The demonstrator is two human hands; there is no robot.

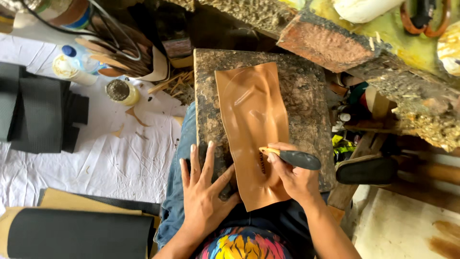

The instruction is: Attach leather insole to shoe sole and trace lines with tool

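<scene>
A tan leather sheet (251, 120) lies lengthwise on a worn stone slab (306, 100) resting over my lap. My right hand (292, 175) grips a small tool with a dark handle (299, 159) and presses its tip onto the lower part of the leather, beside a short row of dark marks. My left hand (203, 189) lies flat with fingers spread on the slab's near left corner, its thumb reaching toward the leather's left edge.
White cloth (115, 158) covers the floor on the left, with dark rubber sheets (38, 112), a black roll (79, 235), a small jar (120, 91) and bottles (72, 67). Rough blocks (330, 43) and a black sandal (366, 170) lie to the right.
</scene>
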